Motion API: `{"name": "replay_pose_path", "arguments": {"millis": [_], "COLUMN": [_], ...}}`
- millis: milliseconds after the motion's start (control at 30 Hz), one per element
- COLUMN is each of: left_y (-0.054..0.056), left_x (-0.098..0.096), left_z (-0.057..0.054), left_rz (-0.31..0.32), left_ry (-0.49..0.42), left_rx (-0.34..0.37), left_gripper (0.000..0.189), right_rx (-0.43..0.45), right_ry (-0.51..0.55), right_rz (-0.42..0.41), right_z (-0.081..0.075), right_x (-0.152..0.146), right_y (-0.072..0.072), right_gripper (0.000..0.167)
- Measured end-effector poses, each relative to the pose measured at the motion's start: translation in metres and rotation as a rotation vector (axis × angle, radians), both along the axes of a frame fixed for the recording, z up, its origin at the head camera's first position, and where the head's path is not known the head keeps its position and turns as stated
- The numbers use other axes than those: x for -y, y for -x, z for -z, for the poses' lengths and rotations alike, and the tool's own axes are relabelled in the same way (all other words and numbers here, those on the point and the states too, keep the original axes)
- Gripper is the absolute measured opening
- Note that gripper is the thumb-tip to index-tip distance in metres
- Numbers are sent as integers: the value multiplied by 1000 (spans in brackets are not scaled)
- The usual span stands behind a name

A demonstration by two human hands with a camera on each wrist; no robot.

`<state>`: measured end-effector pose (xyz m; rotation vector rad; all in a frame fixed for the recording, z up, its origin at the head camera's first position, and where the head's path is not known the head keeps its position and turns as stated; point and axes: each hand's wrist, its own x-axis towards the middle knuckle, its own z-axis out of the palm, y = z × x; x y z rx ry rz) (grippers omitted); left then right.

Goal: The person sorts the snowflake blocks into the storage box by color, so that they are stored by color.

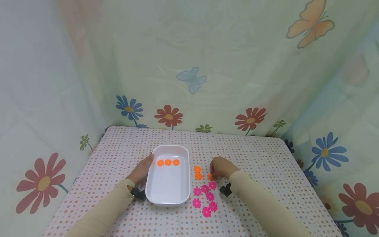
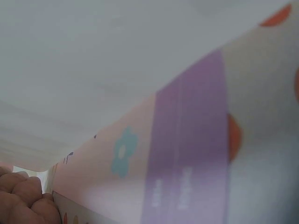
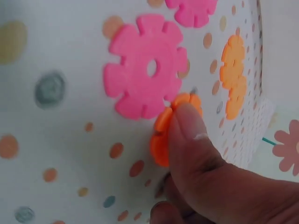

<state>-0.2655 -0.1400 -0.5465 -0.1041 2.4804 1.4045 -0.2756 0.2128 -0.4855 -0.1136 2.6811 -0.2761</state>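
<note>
A white rectangular tray [image 1: 168,201] stands on the dotted table, with three orange flower-shaped discs [image 1: 168,162] in a row near its far end. My left hand [image 1: 143,169] holds the tray's left side at the rim; the left wrist view shows curled fingers [image 2: 25,198] beside its wall. To the right of the tray, my right hand [image 1: 221,167] pinches an orange flower-shaped disc [image 3: 161,144], thumb on top, other fingers partly hidden. The disc touches or overlaps a pink flower-shaped disc [image 3: 145,67]. Two more orange discs [image 1: 197,173] lie between tray and hand.
Several pink flower-shaped discs [image 1: 205,188] lie loosely grouped right of the tray, nearer the table's front. A floral curtain [image 1: 189,108] hangs behind the table. Beside the tray, a pink and purple printed surface [image 2: 187,140] shows in the left wrist view.
</note>
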Motion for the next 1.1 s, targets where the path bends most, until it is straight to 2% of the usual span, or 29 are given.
{"name": "replay_pose_path", "arguments": {"millis": [200,333,400,500,600,700,767,867,967,1033,1100], "left_y": [3,3,2,1,0,-1,0,2,6,6,7], "left_x": [-1,-2,-2,-2,-1,-1,0,1,1,1,2], "left_z": [2,1,0,-2,-2,-1,1,5,9,11,11], "left_rz": [3,0,-5,-13,-15,-10,3,15,20,21,16], "left_ry": [7,1,3,5,4,-32,-79,-124,-105,-94,-90], "left_rx": [5,1,0,-2,1,11,7,-6,-26,-36,-38], "left_gripper": [87,86,85,85,85,85,84,84,85,84,82], "right_rx": [-14,-26,-36,-50,-39,-12,3,11,5,14,22], "right_ry": [-12,58,134,289,441,516,488,363,212,174,190], "right_rz": [11,1,-17,-44,-54,-63,-76,-73,-53,-39,-39], "right_z": [3,-5,-19,-52,-83,-98,-95,-74,-47,-31,-20], "right_x": [-6,-7,-1,23,66,116,145,173,183,185,185], "right_y": [-2,2,8,19,25,24,22,21,24,30,32], "right_gripper": [24,23,18,11,13,15,13,12,17,21,24]}}
